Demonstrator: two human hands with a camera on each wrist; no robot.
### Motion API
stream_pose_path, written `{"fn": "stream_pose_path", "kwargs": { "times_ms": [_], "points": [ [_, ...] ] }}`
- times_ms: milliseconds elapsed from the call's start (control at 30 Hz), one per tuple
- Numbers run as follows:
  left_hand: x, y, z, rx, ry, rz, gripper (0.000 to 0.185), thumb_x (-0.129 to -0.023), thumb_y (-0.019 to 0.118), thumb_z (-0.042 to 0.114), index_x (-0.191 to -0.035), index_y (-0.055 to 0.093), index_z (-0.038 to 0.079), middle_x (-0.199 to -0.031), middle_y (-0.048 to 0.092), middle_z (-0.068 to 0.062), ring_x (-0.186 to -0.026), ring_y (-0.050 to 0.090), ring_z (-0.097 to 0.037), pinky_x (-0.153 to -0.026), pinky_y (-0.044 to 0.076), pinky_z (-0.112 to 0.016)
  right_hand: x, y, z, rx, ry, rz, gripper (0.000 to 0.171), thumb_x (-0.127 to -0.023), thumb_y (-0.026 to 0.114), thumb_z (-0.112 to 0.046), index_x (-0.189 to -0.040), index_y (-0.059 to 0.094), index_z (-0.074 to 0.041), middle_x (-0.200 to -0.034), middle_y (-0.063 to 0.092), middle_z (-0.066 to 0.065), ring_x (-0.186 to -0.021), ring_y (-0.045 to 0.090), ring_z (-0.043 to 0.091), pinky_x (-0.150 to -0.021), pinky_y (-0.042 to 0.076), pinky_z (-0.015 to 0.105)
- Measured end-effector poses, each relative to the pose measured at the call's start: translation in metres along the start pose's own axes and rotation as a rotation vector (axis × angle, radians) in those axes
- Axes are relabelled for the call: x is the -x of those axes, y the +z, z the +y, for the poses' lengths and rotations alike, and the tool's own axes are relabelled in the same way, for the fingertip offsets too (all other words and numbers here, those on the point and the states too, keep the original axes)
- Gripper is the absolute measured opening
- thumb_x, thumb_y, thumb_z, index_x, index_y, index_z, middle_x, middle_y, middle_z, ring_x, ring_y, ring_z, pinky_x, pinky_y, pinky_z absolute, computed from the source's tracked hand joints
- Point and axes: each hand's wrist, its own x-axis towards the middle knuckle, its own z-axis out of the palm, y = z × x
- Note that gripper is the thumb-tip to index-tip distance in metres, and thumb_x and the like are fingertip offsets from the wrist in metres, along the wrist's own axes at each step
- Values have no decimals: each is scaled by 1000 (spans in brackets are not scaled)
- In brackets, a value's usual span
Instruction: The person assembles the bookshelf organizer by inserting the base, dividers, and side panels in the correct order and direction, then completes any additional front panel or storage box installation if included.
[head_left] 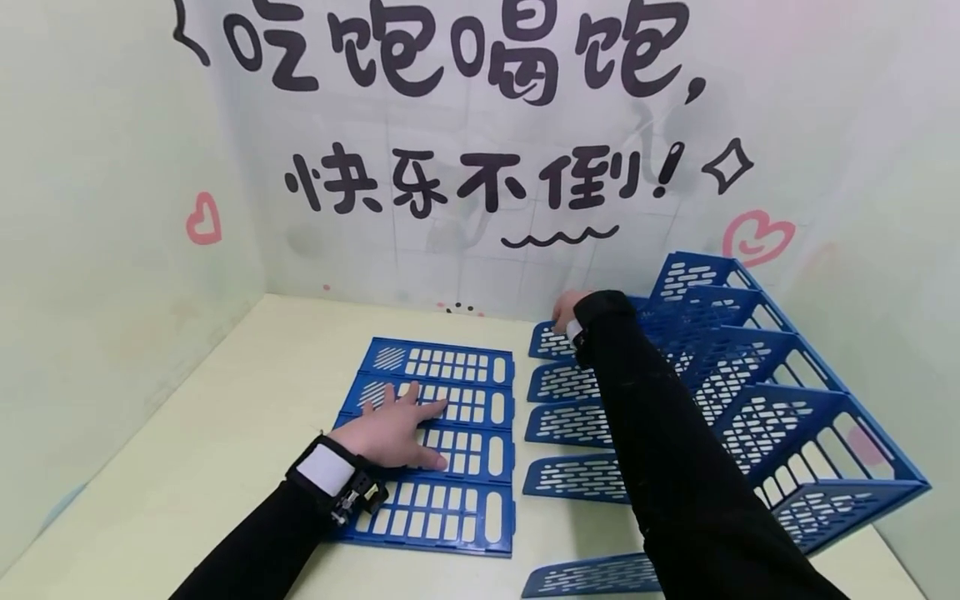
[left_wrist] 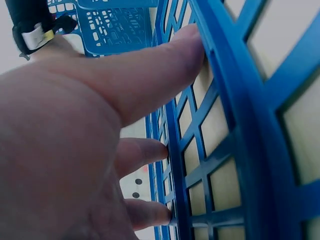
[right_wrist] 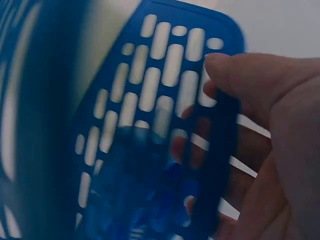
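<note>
1. Left hand [head_left: 386,429]: fingers spread wide, laid on the flat grid panel; the left wrist view shows the thumb and fingertips touching its ribs.
2. Flat grid panel [head_left: 465,427]: blue, four sections in a row, each with rectangular openings and a long slot at the right end; lies on the table, left of the rack.
3. Right hand [head_left: 570,308]: thumb and fingers pinch the far divider from opposite faces, fingers showing through its slots in the right wrist view.
4. Far divider [head_left: 543,337]: blue, slotted, rounded corner; farthest of five upright dividers.
5. Rack [head_left: 825,358]: blue, slotted, standing at the table's right side, its tall barred side facing the right wall. The right arm covers its middle, so how the dividers join it cannot be made out.
6. Sleeves [head_left: 690,450]: black, one pair; a wrist device on each arm.
7. Table [head_left: 210,400]: pale yellow top.
8. Back wall covering [head_left: 465,125]: white, large black Chinese characters in two lines, pink heart at right.
</note>
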Motion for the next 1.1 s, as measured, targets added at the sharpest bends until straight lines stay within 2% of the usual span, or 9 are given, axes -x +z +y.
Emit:
{"fn": "stream_pose_path", "kwargs": {
  "times_ms": [100, 233, 333, 500, 667, 800, 933, 1100],
  "points": [
    [-1, -4, 1, -4, 6, 3, 92, -90, 90, 49, -167, 49, 20, -180, 17, -32, -162, 1, -68, -122, 4, -90, 0, 1, 6, -9, -62, 29, 27, -109, 66, -13, -130, 77, 1, -133, 75, 20, -116, 67, 34, -110, 54, 48],
    [-1, -6, 2, -7, 5, 4, 92, -91, 89, 48, -168, 48, 21, -180, 16, -31, -163, -1, -66, -124, 3, -88, 5, -3, 2, 12, -78, 92, 25, -110, 64, -14, -127, 79, -1, -128, 78, 18, -114, 69, 33, -111, 54, 48],
    [-1, -5, 4, 2, 14, -4, 92, -91, 89, 49, -168, 48, 21, -181, 15, -31, -163, -2, -65, -124, 3, -88, 12, -3, -6, -7, -71, 85, 27, -112, 63, -14, -130, 78, -2, -131, 77, 17, -117, 68, 32, -114, 53, 49],
    [-2, 0, 7, 16, 22, -14, 92, -91, 89, 48, -168, 47, 20, -181, 14, -31, -163, -1, -65, -124, 3, -88, 20, 3, -16, -22, -70, 75, 25, -111, 64, -13, -127, 80, -2, -128, 78, 15, -112, 67, 30, -112, 53, 48],
    [-3, 4, 6, 6, 13, -18, 91, -92, 88, 47, -168, 47, 19, -180, 15, -32, -163, 1, -66, -123, 4, -89, 14, 10, -15, -33, -60, 72, 24, -111, 66, -14, -127, 81, -5, -129, 78, 14, -114, 69, 29, -112, 54, 47],
    [-3, 5, 7, 4, 17, -27, 90, -93, 87, 47, -168, 47, 18, -180, 14, -31, -163, 0, -65, -124, 4, -89, 7, 12, -12, -39, -47, 19, 29, -109, 68, -12, -135, 78, -5, -136, 77, 14, -121, 69, 30, -116, 53, 49],
    [-4, 4, 8, -4, 30, -30, 88, -95, 86, 47, -168, 46, 19, -181, 14, -30, -163, -1, -65, -124, 4, -88, 11, 10, -14, -17, -42, -14, 30, -109, 66, -10, -137, 77, -5, -135, 77, 14, -118, 67, 29, -116, 52, 48],
    [-4, 3, 9, -14, 45, -49, 87, -97, 83, 48, -169, 45, 19, -183, 11, -27, -168, 0, -56, -125, 3, -87, 21, 8, -31, -8, -71, 29, 28, -110, 63, -10, -132, 78, -3, -128, 78, 14, -113, 67, 28, -114, 52, 46]
  ]
}}
